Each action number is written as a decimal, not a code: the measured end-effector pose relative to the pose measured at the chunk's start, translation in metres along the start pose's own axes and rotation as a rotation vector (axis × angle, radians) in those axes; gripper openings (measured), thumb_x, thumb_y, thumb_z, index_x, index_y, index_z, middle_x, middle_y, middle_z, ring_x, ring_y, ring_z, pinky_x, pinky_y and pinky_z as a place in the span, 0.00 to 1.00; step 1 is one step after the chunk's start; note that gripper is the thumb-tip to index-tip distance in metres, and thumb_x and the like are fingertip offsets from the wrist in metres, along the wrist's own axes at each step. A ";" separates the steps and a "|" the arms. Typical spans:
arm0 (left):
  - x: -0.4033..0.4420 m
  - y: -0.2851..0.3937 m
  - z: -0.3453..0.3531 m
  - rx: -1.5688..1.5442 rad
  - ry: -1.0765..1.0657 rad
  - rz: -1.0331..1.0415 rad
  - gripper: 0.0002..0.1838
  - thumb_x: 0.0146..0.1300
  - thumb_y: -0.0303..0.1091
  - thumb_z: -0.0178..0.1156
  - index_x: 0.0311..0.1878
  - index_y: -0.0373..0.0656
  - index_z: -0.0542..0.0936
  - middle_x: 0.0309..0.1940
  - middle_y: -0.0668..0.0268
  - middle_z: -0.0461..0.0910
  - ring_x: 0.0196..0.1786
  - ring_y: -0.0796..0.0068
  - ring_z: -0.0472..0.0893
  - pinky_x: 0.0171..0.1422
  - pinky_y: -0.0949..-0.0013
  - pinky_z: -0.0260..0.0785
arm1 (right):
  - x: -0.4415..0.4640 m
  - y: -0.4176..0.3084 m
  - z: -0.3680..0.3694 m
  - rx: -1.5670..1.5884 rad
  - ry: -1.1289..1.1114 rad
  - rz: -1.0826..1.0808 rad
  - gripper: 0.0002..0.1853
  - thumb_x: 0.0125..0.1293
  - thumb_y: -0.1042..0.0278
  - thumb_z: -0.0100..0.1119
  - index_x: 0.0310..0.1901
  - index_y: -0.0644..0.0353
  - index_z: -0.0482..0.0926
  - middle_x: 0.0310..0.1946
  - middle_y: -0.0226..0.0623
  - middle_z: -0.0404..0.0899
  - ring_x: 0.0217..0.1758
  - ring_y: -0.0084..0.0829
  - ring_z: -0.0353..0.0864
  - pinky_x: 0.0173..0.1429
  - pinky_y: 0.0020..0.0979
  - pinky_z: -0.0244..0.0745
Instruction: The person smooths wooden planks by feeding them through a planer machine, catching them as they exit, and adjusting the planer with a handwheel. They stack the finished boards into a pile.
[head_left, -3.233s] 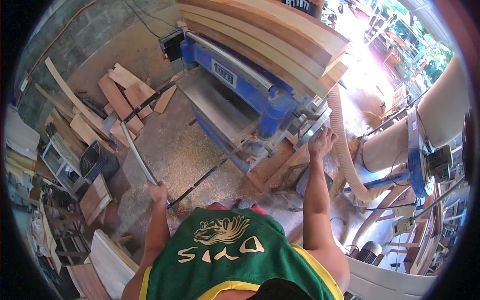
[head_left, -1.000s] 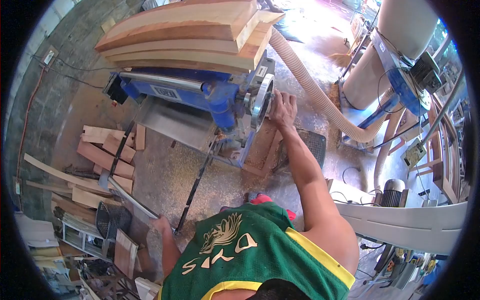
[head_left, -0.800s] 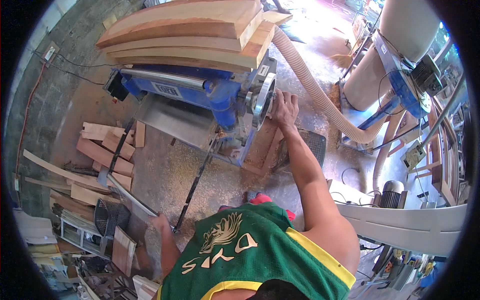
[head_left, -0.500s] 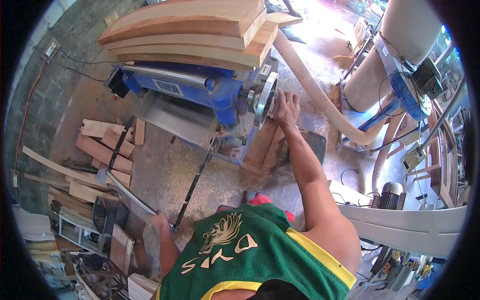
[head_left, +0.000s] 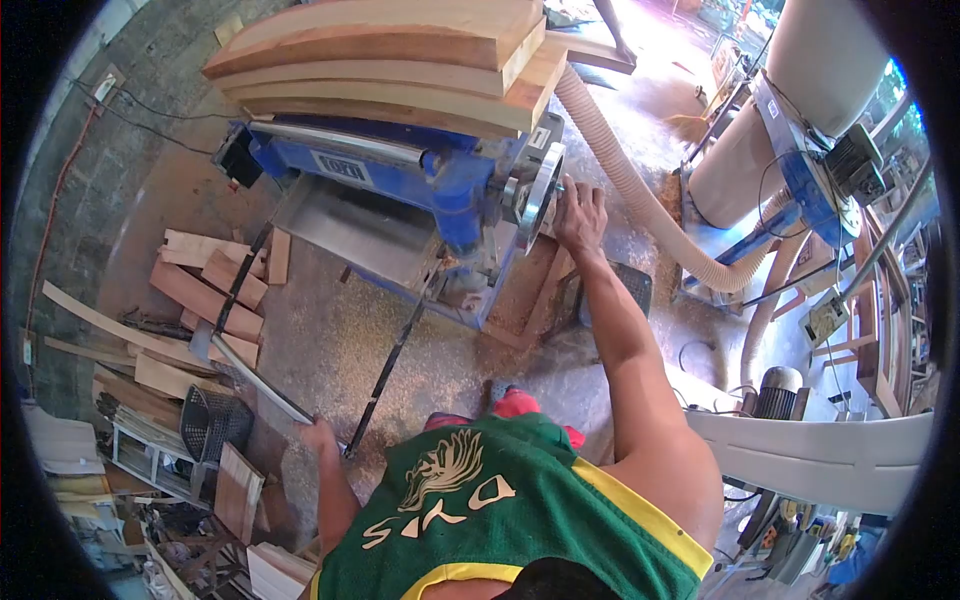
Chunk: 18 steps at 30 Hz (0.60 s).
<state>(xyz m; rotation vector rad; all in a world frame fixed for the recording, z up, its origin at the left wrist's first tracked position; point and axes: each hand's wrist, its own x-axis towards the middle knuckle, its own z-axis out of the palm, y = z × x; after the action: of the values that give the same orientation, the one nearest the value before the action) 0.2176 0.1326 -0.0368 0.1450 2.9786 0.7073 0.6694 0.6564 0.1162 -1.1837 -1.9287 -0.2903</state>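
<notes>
My right hand [head_left: 580, 215] is closed at the handle of a metal handwheel [head_left: 540, 197] on the right end of the blue planer [head_left: 400, 175]. Thick wooden boards [head_left: 380, 60] lie stacked on top of the machine. Lower left, my left hand [head_left: 318, 434] is closed around the end of a metal roller bar [head_left: 262, 385], which joins two dark support arms [head_left: 385, 375] reaching out from the planer. The machine's flat metal bed [head_left: 350, 230] holds no board.
Wood offcuts [head_left: 205, 290] and a dark basket [head_left: 215, 422] lie at the left. A ribbed hose [head_left: 640, 185] runs to the dust collector [head_left: 810, 190] at the right. Beyond the stack, another person's arm [head_left: 612, 25] is near a board [head_left: 590, 52].
My right hand has shifted slightly up and right with the wheel handle. My left hand stays on the bar. Behind the stack, the board by the other person's arm sticks out further right.
</notes>
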 end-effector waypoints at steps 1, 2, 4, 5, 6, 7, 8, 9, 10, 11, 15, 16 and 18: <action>0.001 -0.003 0.002 0.003 -0.004 0.000 0.36 0.62 0.36 0.63 0.68 0.23 0.63 0.51 0.35 0.80 0.55 0.40 0.81 0.60 0.51 0.74 | -0.001 0.001 0.001 -0.020 -0.009 -0.012 0.20 0.63 0.69 0.60 0.58 0.58 0.77 0.41 0.41 0.78 0.44 0.48 0.74 0.49 0.44 0.73; 0.002 -0.005 0.005 -0.025 0.011 0.008 0.37 0.63 0.36 0.63 0.68 0.23 0.62 0.52 0.35 0.80 0.55 0.40 0.81 0.60 0.52 0.74 | -0.001 0.003 0.002 -0.040 -0.018 -0.024 0.20 0.63 0.69 0.59 0.58 0.58 0.77 0.41 0.41 0.77 0.44 0.48 0.74 0.49 0.44 0.73; 0.000 -0.004 0.004 -0.050 0.019 0.015 0.37 0.63 0.36 0.62 0.69 0.23 0.61 0.52 0.35 0.80 0.55 0.40 0.81 0.60 0.52 0.74 | -0.002 0.003 0.001 -0.039 -0.031 -0.015 0.20 0.63 0.69 0.59 0.58 0.58 0.77 0.41 0.41 0.78 0.45 0.48 0.74 0.49 0.44 0.73; -0.002 -0.005 0.004 -0.082 0.005 0.011 0.37 0.64 0.35 0.62 0.70 0.24 0.59 0.52 0.36 0.79 0.54 0.42 0.82 0.58 0.53 0.75 | -0.003 0.002 0.001 -0.032 -0.041 -0.008 0.20 0.64 0.68 0.59 0.58 0.58 0.77 0.41 0.41 0.78 0.46 0.48 0.74 0.50 0.44 0.74; -0.004 -0.003 0.002 -0.111 -0.009 0.007 0.37 0.65 0.35 0.61 0.71 0.26 0.58 0.52 0.36 0.79 0.53 0.43 0.83 0.56 0.54 0.76 | -0.005 -0.001 0.000 -0.033 -0.045 -0.006 0.20 0.64 0.68 0.59 0.58 0.58 0.77 0.41 0.41 0.78 0.46 0.48 0.74 0.50 0.44 0.74; -0.008 -0.001 0.000 -0.106 -0.011 0.007 0.37 0.65 0.35 0.61 0.71 0.26 0.58 0.52 0.36 0.79 0.53 0.43 0.83 0.56 0.54 0.76 | -0.009 -0.004 -0.002 -0.036 -0.072 0.005 0.20 0.64 0.68 0.59 0.59 0.57 0.77 0.42 0.41 0.77 0.46 0.48 0.74 0.49 0.44 0.74; -0.012 0.001 -0.001 -0.219 -0.056 -0.005 0.36 0.66 0.35 0.60 0.71 0.27 0.57 0.51 0.37 0.80 0.51 0.45 0.84 0.52 0.54 0.78 | -0.012 -0.008 -0.004 -0.039 -0.096 0.016 0.20 0.65 0.67 0.58 0.59 0.56 0.77 0.43 0.41 0.77 0.47 0.48 0.74 0.49 0.45 0.75; -0.010 0.002 -0.004 -0.331 -0.098 -0.016 0.36 0.67 0.34 0.60 0.71 0.28 0.56 0.50 0.38 0.80 0.49 0.48 0.85 0.49 0.54 0.79 | -0.019 -0.013 -0.004 -0.037 -0.095 0.019 0.20 0.65 0.67 0.58 0.59 0.56 0.77 0.43 0.41 0.77 0.47 0.48 0.74 0.49 0.45 0.75; -0.002 -0.007 0.000 -0.324 -0.097 -0.016 0.36 0.67 0.34 0.60 0.71 0.28 0.56 0.50 0.38 0.80 0.49 0.48 0.85 0.49 0.54 0.79 | -0.033 -0.020 -0.005 -0.052 -0.163 0.065 0.19 0.66 0.67 0.58 0.58 0.56 0.78 0.42 0.42 0.79 0.47 0.48 0.76 0.49 0.45 0.76; 0.002 -0.014 0.009 -0.392 -0.162 -0.074 0.35 0.67 0.33 0.60 0.70 0.29 0.55 0.50 0.40 0.80 0.47 0.49 0.86 0.44 0.55 0.80 | -0.048 -0.029 -0.010 -0.069 -0.234 0.110 0.17 0.66 0.67 0.57 0.57 0.56 0.79 0.41 0.42 0.80 0.47 0.48 0.78 0.48 0.45 0.77; -0.001 -0.006 0.019 -0.602 -0.069 -0.118 0.34 0.66 0.31 0.60 0.68 0.28 0.55 0.50 0.42 0.79 0.40 0.52 0.86 0.36 0.58 0.81 | -0.015 -0.062 -0.076 -0.067 -0.613 0.234 0.14 0.68 0.64 0.58 0.51 0.59 0.81 0.36 0.41 0.84 0.40 0.42 0.83 0.45 0.40 0.78; 0.005 -0.018 0.027 -0.569 -0.069 -0.078 0.35 0.66 0.30 0.60 0.69 0.29 0.53 0.51 0.41 0.78 0.38 0.53 0.86 0.34 0.60 0.81 | 0.013 -0.053 -0.093 0.134 -0.679 0.187 0.14 0.68 0.62 0.59 0.48 0.60 0.83 0.33 0.41 0.84 0.36 0.37 0.83 0.44 0.38 0.78; 0.004 -0.026 0.021 -0.590 -0.091 -0.053 0.34 0.67 0.30 0.60 0.69 0.29 0.53 0.51 0.41 0.78 0.38 0.53 0.86 0.34 0.59 0.81 | 0.061 -0.062 -0.138 0.354 -0.748 0.210 0.14 0.69 0.58 0.59 0.46 0.59 0.85 0.32 0.42 0.86 0.35 0.34 0.85 0.45 0.37 0.79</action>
<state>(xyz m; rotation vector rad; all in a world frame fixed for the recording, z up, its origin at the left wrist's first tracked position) 0.2137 0.1192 -0.0679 0.0555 2.5435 1.4763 0.6797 0.5829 0.2617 -1.3404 -2.3074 0.6730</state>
